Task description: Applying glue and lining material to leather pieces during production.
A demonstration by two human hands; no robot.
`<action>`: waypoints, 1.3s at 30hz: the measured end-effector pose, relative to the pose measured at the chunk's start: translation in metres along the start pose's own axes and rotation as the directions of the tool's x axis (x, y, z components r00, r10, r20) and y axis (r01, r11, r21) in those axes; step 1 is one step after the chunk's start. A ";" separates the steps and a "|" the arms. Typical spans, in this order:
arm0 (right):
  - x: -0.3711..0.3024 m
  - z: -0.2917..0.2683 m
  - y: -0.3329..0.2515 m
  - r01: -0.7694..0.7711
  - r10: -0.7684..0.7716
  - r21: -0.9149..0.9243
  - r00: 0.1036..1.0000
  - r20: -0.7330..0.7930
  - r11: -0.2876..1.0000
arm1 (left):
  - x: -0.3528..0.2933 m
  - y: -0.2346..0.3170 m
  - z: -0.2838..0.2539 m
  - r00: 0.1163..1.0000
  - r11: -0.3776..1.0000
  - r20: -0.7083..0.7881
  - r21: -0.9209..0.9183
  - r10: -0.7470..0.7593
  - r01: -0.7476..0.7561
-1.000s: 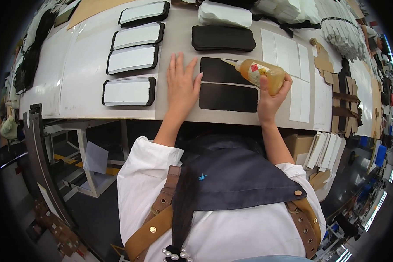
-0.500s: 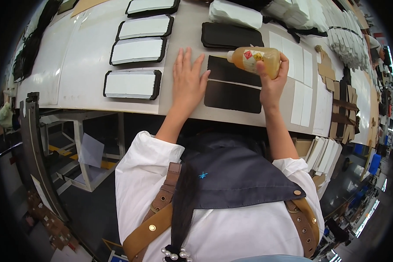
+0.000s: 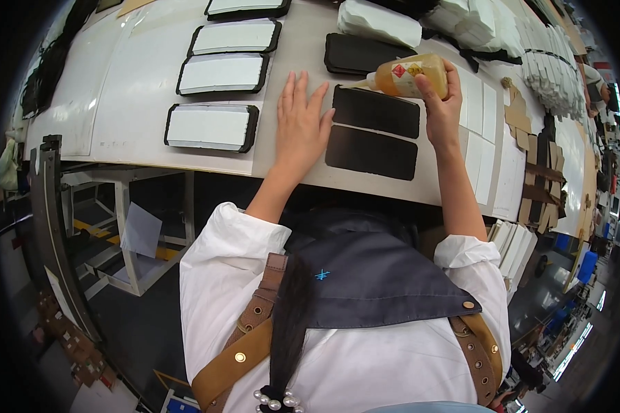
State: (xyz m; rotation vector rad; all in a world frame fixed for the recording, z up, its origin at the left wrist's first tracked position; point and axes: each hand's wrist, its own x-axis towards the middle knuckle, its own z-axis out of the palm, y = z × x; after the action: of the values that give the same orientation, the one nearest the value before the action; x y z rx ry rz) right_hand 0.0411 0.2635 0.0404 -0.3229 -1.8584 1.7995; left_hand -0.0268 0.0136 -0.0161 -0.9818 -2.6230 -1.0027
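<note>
While two black panels (image 3: 374, 131) lie side by side, the left hand (image 3: 301, 131) presses flat beside them, fingers spread, and the right hand (image 3: 439, 103) grips one amber glue bottle (image 3: 405, 77).

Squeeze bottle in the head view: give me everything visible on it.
The squeeze bottle is translucent plastic holding amber liquid, with a pale tapered nozzle and a label bearing a red diamond mark. The right hand grips its rear end. It lies nearly horizontal, nozzle pointing left over the upper black panel's top-left corner; whether the tip touches is unclear.
</note>
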 end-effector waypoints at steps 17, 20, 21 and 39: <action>-0.026 -0.009 -0.007 -0.092 0.093 -0.014 0.993 0.075 0.996 | 0.001 0.000 0.001 1.000 1.000 -0.009 0.008 0.030 -0.030; -0.026 -0.025 -0.011 -0.199 0.199 0.208 0.980 0.025 0.958 | 0.001 0.000 0.001 1.000 1.000 -0.006 0.004 0.029 -0.029; -0.024 -0.037 -0.012 -0.246 0.261 0.347 0.965 0.004 0.905 | 0.002 0.001 0.001 1.000 1.000 0.002 -0.007 0.024 -0.024; -0.015 -0.125 -0.012 -0.004 -0.018 -0.081 0.962 -0.273 0.997 | 0.002 0.004 -0.001 0.999 1.000 0.040 0.011 0.007 -0.008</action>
State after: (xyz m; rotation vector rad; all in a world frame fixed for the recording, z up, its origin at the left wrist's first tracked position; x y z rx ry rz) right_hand 0.1211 0.3608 0.0456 -0.5645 -1.7354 1.5869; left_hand -0.0264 0.0161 -0.0121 -1.0188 -2.6517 -0.9754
